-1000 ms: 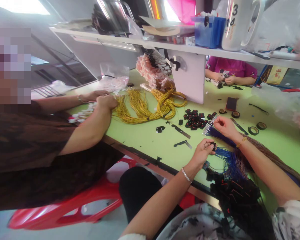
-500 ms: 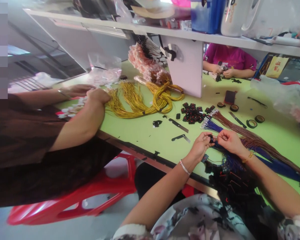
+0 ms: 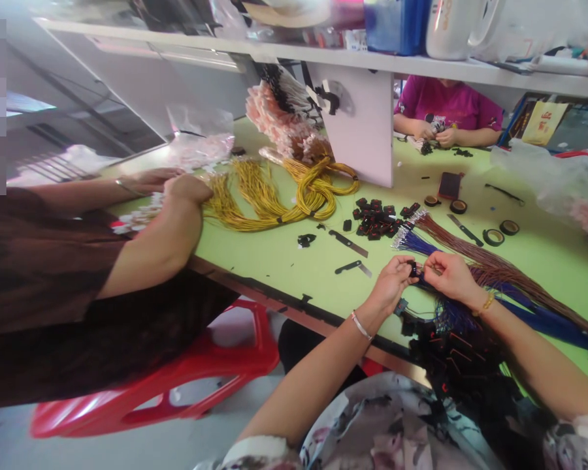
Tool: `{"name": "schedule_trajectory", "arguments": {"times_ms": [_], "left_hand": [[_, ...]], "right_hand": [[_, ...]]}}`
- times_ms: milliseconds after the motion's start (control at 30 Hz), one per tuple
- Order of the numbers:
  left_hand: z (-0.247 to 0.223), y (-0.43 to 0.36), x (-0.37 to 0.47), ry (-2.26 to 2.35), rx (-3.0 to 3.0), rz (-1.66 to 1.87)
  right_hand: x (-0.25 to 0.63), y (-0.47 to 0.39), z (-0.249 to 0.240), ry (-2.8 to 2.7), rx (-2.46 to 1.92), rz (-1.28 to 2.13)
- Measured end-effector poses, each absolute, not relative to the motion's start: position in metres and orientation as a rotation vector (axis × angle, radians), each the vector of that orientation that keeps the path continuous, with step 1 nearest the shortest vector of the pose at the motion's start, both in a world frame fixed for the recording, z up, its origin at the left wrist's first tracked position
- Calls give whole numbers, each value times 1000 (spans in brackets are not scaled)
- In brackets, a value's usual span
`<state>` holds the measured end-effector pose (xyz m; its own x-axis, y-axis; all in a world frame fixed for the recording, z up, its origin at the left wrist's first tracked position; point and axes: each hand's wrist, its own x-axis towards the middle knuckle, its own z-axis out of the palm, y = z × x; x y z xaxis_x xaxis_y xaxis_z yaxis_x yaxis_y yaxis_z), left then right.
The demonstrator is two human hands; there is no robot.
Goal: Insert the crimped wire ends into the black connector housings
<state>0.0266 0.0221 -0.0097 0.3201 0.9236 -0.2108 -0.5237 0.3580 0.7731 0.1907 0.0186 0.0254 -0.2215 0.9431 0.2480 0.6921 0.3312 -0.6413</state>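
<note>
We hold a small black connector (image 3: 413, 268) in the pinched fingers of our left hand (image 3: 391, 284), near the table's (image 3: 255, 261) close edge. Just beside it, our right hand (image 3: 449, 275) has its fingers drawn together; what they grip is too small to tell. Brown wires (image 3: 475, 247), blue wires (image 3: 534, 316) and a heap of black pieces (image 3: 376, 220) lie beyond.

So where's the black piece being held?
In the head view, the black piece is right of centre, in the left hand's fingers, just left of the right hand.
</note>
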Motion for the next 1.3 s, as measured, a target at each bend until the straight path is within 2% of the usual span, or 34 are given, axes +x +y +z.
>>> {"name": "schedule_trajectory", "arguments": {"times_ms": [500,867,967,1067,1167,1233,1300], "left_hand": [[-10,20,29,806,755,1039],[-13,21,30,923,883,1006],[-6,12,30,991,1136,1071],[13,-15,36,933,1765,1220],[29,-48,54,447,2489,944],[32,-65,71,193,2711,734],[30,-73,87,104,2770,675]], "right_hand": [[186,19,24,-2200,-1298,288],[187,21,21,-2154,-1326,500],[196,27,31,-2151,-1297,675],[210,33,49,-2032,-1305,862],[212,32,54,-2101,-1319,942],[206,28,47,-2288,-1316,927],[198,25,35,-2438,-1368,750]]}}
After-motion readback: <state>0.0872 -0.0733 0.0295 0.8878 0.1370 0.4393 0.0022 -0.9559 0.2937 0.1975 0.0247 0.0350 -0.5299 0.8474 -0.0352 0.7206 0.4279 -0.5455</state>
